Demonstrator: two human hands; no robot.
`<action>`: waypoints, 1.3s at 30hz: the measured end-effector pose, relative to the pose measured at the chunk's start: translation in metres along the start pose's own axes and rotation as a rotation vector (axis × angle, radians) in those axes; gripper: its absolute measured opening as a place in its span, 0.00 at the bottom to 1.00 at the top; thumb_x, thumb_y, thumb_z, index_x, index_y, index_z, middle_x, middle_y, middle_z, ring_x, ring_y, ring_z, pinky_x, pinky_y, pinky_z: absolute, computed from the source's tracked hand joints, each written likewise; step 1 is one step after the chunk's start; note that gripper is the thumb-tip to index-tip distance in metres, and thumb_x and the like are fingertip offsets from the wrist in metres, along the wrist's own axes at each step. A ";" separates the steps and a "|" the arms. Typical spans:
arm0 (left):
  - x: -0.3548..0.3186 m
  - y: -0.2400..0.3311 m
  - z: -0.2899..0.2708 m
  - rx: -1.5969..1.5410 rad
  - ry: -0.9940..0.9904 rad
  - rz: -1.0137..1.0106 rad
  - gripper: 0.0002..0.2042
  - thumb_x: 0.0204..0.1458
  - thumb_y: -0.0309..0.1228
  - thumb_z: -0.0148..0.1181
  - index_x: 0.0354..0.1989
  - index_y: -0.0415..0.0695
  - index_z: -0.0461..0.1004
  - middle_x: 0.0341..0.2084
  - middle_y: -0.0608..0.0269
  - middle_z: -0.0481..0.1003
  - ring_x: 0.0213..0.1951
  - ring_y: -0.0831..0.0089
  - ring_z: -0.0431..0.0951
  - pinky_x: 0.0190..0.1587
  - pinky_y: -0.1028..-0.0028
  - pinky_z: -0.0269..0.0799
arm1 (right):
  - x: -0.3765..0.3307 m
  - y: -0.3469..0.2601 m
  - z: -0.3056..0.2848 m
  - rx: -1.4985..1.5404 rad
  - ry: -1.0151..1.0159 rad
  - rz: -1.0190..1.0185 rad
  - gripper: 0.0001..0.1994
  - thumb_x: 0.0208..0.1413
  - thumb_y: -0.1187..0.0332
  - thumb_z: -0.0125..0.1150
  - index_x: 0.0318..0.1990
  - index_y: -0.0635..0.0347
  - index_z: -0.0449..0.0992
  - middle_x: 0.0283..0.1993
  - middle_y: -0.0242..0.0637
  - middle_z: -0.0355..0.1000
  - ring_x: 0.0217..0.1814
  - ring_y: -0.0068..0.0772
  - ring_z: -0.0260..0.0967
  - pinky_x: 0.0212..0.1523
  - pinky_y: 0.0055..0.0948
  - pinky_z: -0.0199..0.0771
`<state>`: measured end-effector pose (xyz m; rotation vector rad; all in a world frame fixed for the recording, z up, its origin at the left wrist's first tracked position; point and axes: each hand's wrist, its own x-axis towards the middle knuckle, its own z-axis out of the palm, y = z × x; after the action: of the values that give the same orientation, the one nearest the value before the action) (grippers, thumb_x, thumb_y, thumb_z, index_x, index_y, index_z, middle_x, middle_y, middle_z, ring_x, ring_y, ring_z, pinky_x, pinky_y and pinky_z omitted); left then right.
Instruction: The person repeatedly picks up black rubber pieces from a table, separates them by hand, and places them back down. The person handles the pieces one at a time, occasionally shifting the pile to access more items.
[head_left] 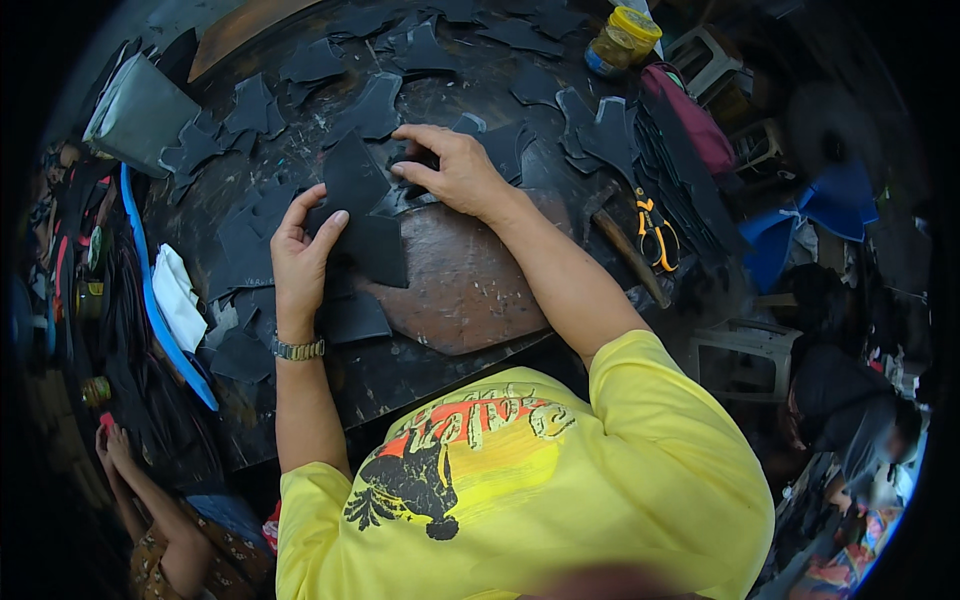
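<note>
My left hand (303, 240) grips a flat black cut piece (360, 190) by its left edge, thumb on top and fingers partly hidden. My right hand (455, 172) hovers by the right edge of that piece, its thumb and forefinger apart; I see nothing held between them. Under both lies a worn brown board (460, 285), partly covered by the black piece. More black cut pieces surround it, with one curved piece (370, 108) just beyond my hands and a dark stack (255, 240) beside my left hand.
Right of the board lie a wooden-handled tool (632, 258) and orange-and-black-handled pliers (655, 235). A yellow-lidded jar (625, 42) stands at the far right. A blue strip (150, 270) and white cloth (178, 300) lie left. Another person's hands (118, 448) show at lower left.
</note>
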<state>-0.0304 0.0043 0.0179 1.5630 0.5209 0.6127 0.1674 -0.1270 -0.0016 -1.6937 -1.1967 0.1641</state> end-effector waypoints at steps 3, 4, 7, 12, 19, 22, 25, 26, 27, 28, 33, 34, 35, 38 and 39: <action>-0.001 -0.002 0.000 -0.005 -0.010 -0.007 0.19 0.53 0.23 0.64 0.54 0.35 0.72 0.48 0.60 0.71 0.50 0.76 0.71 0.52 0.78 0.69 | -0.001 0.000 0.002 -0.034 0.014 -0.068 0.22 0.51 0.62 0.67 0.52 0.60 0.75 0.46 0.46 0.76 0.48 0.44 0.74 0.48 0.37 0.72; -0.001 -0.002 0.000 -0.004 -0.010 -0.002 0.19 0.53 0.23 0.64 0.54 0.36 0.72 0.48 0.60 0.71 0.50 0.76 0.71 0.52 0.78 0.69 | -0.001 0.000 0.003 -0.041 0.021 -0.082 0.22 0.51 0.62 0.67 0.52 0.60 0.75 0.47 0.47 0.76 0.48 0.45 0.73 0.49 0.37 0.71; -0.001 -0.003 -0.001 0.067 -0.003 0.033 0.19 0.53 0.23 0.64 0.54 0.36 0.72 0.48 0.61 0.71 0.50 0.76 0.71 0.52 0.78 0.69 | -0.001 0.000 0.002 -0.050 0.042 -0.079 0.21 0.51 0.62 0.66 0.51 0.61 0.75 0.47 0.47 0.75 0.49 0.46 0.72 0.50 0.38 0.70; -0.001 -0.001 -0.001 -0.009 -0.033 -0.013 0.19 0.53 0.23 0.63 0.54 0.35 0.71 0.49 0.61 0.71 0.49 0.76 0.72 0.51 0.78 0.70 | 0.002 -0.002 -0.006 -0.067 0.032 -0.014 0.21 0.50 0.63 0.66 0.51 0.61 0.75 0.43 0.45 0.76 0.46 0.44 0.72 0.48 0.37 0.70; -0.003 0.006 0.005 0.041 -0.023 0.019 0.18 0.53 0.21 0.63 0.53 0.35 0.71 0.45 0.63 0.72 0.45 0.78 0.73 0.48 0.80 0.72 | 0.003 -0.011 -0.006 0.037 0.095 0.030 0.19 0.56 0.62 0.62 0.52 0.62 0.75 0.39 0.41 0.76 0.43 0.34 0.73 0.47 0.32 0.71; -0.006 0.008 0.008 -0.017 -0.060 -0.033 0.18 0.53 0.21 0.62 0.53 0.35 0.71 0.45 0.63 0.73 0.44 0.79 0.74 0.46 0.80 0.73 | 0.003 -0.015 -0.005 0.280 0.071 0.118 0.18 0.57 0.65 0.63 0.54 0.61 0.74 0.39 0.37 0.76 0.42 0.27 0.73 0.48 0.28 0.71; -0.007 0.008 0.011 -0.009 -0.110 -0.023 0.17 0.53 0.21 0.62 0.53 0.36 0.72 0.43 0.64 0.74 0.42 0.81 0.74 0.44 0.80 0.73 | 0.001 -0.018 -0.005 0.556 -0.039 0.137 0.19 0.56 0.70 0.63 0.55 0.61 0.73 0.37 0.33 0.75 0.39 0.20 0.72 0.43 0.22 0.73; -0.008 0.008 0.012 0.005 -0.117 -0.019 0.17 0.53 0.21 0.62 0.52 0.36 0.72 0.43 0.65 0.74 0.42 0.81 0.74 0.44 0.81 0.73 | 0.001 -0.018 -0.005 0.620 -0.090 0.188 0.19 0.55 0.72 0.64 0.55 0.61 0.72 0.37 0.32 0.75 0.37 0.19 0.71 0.40 0.21 0.73; -0.008 0.007 0.013 -0.001 -0.124 -0.027 0.17 0.53 0.22 0.62 0.52 0.37 0.72 0.41 0.66 0.75 0.41 0.82 0.74 0.43 0.81 0.73 | 0.002 -0.017 -0.005 0.682 -0.143 0.229 0.20 0.54 0.74 0.64 0.55 0.61 0.72 0.36 0.32 0.74 0.36 0.18 0.71 0.38 0.19 0.73; -0.008 0.008 0.014 0.001 -0.130 -0.034 0.17 0.54 0.22 0.62 0.52 0.37 0.72 0.41 0.66 0.75 0.40 0.82 0.74 0.42 0.81 0.73 | 0.002 -0.017 -0.006 0.739 -0.194 0.273 0.20 0.54 0.75 0.64 0.55 0.61 0.72 0.36 0.32 0.74 0.35 0.17 0.70 0.35 0.17 0.73; -0.010 0.010 0.018 0.041 -0.126 -0.052 0.16 0.54 0.22 0.62 0.52 0.37 0.72 0.38 0.67 0.76 0.38 0.82 0.75 0.41 0.81 0.73 | 0.004 -0.014 -0.009 0.782 -0.195 0.302 0.19 0.53 0.77 0.64 0.53 0.61 0.72 0.34 0.31 0.73 0.32 0.14 0.69 0.30 0.16 0.71; -0.011 0.010 0.018 0.075 -0.122 -0.041 0.16 0.53 0.22 0.62 0.52 0.38 0.72 0.38 0.66 0.76 0.38 0.82 0.75 0.41 0.81 0.73 | 0.004 -0.015 -0.009 0.792 -0.189 0.310 0.19 0.52 0.77 0.64 0.53 0.61 0.72 0.34 0.30 0.73 0.32 0.14 0.69 0.31 0.16 0.71; -0.011 0.011 0.018 0.109 -0.120 -0.030 0.17 0.53 0.22 0.62 0.52 0.38 0.73 0.37 0.66 0.76 0.37 0.82 0.75 0.40 0.81 0.73 | 0.004 -0.015 -0.009 0.799 -0.194 0.307 0.19 0.53 0.77 0.64 0.53 0.61 0.72 0.34 0.30 0.73 0.32 0.14 0.68 0.31 0.15 0.71; -0.011 0.012 0.017 0.164 -0.112 -0.018 0.17 0.52 0.22 0.63 0.52 0.38 0.73 0.37 0.66 0.76 0.37 0.82 0.75 0.40 0.81 0.73 | 0.003 -0.017 -0.008 0.802 -0.193 0.300 0.19 0.53 0.76 0.64 0.54 0.61 0.71 0.32 0.28 0.72 0.31 0.14 0.67 0.30 0.15 0.70; -0.011 0.012 0.017 0.189 -0.105 -0.015 0.17 0.52 0.23 0.63 0.52 0.38 0.73 0.37 0.66 0.76 0.37 0.82 0.75 0.41 0.80 0.72 | 0.003 -0.018 -0.008 0.794 -0.184 0.298 0.19 0.54 0.76 0.64 0.54 0.61 0.71 0.32 0.28 0.71 0.30 0.13 0.66 0.30 0.15 0.69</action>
<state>-0.0277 -0.0163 0.0288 1.7577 0.5224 0.4774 0.1622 -0.1299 0.0172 -1.1429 -0.8276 0.8726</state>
